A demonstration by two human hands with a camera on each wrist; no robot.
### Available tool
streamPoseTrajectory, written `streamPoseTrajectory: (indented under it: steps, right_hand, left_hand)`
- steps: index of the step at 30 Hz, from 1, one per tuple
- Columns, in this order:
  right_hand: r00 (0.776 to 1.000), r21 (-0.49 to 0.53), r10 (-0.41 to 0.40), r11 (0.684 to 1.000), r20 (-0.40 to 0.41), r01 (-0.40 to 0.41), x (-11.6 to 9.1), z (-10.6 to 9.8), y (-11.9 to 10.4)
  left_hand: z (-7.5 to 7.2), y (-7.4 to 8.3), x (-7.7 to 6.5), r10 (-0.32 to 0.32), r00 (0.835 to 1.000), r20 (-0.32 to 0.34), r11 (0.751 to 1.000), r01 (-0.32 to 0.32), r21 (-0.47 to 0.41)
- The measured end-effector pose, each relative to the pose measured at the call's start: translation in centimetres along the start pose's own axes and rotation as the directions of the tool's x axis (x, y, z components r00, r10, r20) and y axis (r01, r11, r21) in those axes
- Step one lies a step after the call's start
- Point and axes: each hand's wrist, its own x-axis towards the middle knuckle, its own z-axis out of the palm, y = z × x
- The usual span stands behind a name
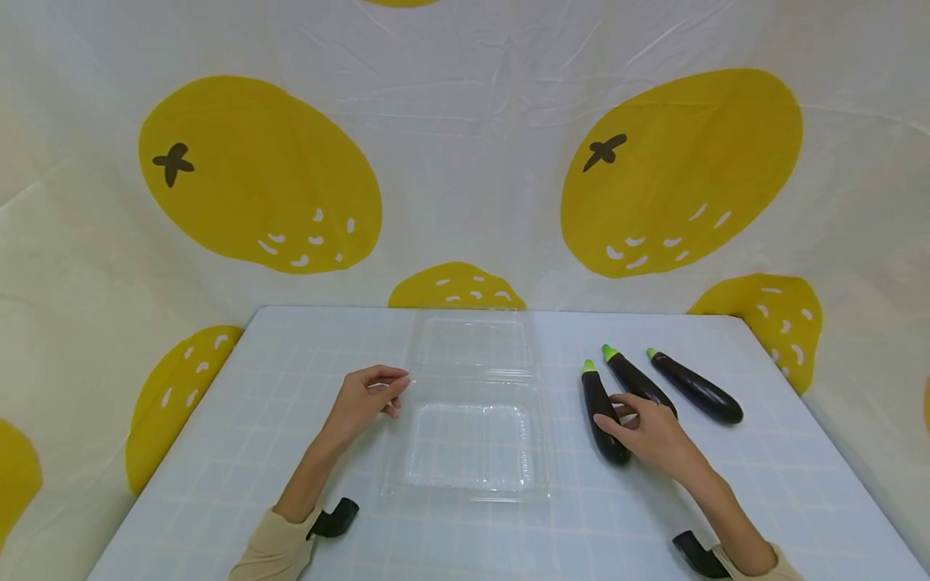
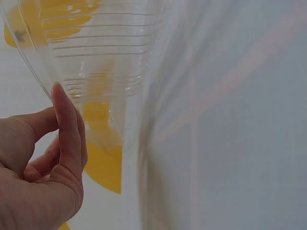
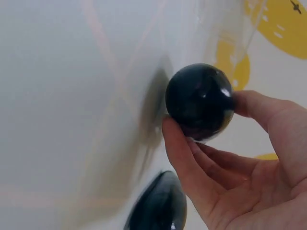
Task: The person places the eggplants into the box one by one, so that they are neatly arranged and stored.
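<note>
An open clear plastic clamshell container (image 1: pixel 468 444) lies on the table with its lid folded back away from me. My left hand (image 1: pixel 369 395) is at its left side near the hinge, fingers loosely bent. In the left wrist view a fingertip (image 2: pixel 58 93) meets the container's rim (image 2: pixel 36 72). On the right, my right hand (image 1: pixel 649 432) holds the nearest dark purple eggplant (image 1: pixel 599 411) between thumb and fingers. The right wrist view shows this eggplant's rounded end (image 3: pixel 199 101) in the grip. Beside it lie a second eggplant (image 1: pixel 635 378) and a third eggplant (image 1: pixel 696 386), both green-tipped.
A pale checked cloth covers the table (image 1: pixel 218 452). Behind it hangs a white curtain (image 1: pixel 465 161) printed with yellow fruit shapes. Black wrist mounts sit at my left cuff (image 1: pixel 272 553) and right cuff (image 1: pixel 770 569).
</note>
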Motion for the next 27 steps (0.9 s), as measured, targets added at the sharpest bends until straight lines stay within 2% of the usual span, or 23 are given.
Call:
streamPoseTrajectory:
  steps: [10, 19, 27]
  right_hand:
    - [0.999, 0.04, 0.019, 0.999, 0.029, -0.021, 0.3, -1.3, -0.9]
    - [0.999, 0.066, -0.03, 0.997, 0.017, 0.029, 0.6, -2.6, -2.1]
    - [0.997, 0.077, -0.071, 0.995, 0.017, 0.07, 0.2, -3.0, -3.1]
  left_hand:
    - [0.1, -0.2, 0.0, -0.009, 1.0, 0.004, 1.0, 0.009, -0.004]
    - [0.0, 0.1, -0.1, -0.004, 1.0, -0.013, 1.0, 0.004, 0.021]
    - [0.1, 0.3, -0.2, -0.011, 1.0, -0.011, 1.0, 0.011, 0.009]
